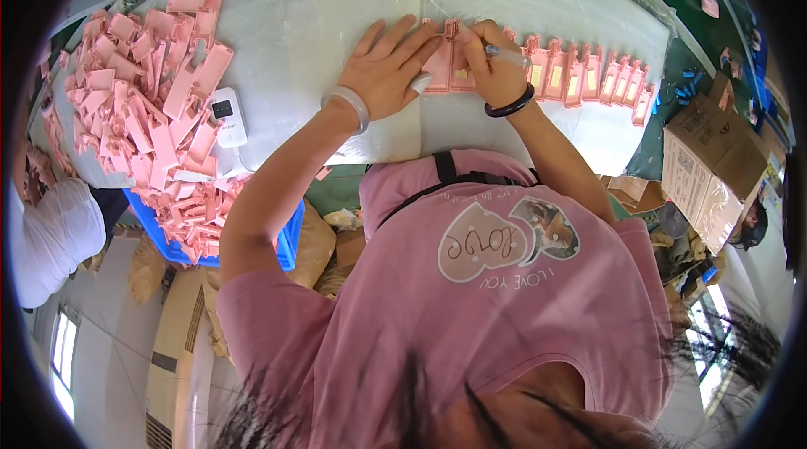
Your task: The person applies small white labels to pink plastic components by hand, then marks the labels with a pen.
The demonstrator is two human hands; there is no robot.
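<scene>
My left hand [382, 66] lies with fingers stretched and apart, its fingertips touching a pink plastic shell [437, 75] on the table. A white cover wraps its thumb tip. My right hand [502, 75] is closed around a clear, pen-like tool with a bluish part [504, 54], its fingertips down at the top of the pink shells. Whatever the tool's tip touches is hidden by the fingers. To the right runs a row of pink shells [555, 72], standing side by side, several with a pale yellow patch inside.
A big heap of loose pink parts [143, 104] covers the table's left end. Beside it lies a white device with a dark screen [227, 117]. Below, a blue crate [290, 239] holds more parts. Cardboard boxes [710, 146] stand right of the table. Another person's white sleeve [59, 235] shows far left.
</scene>
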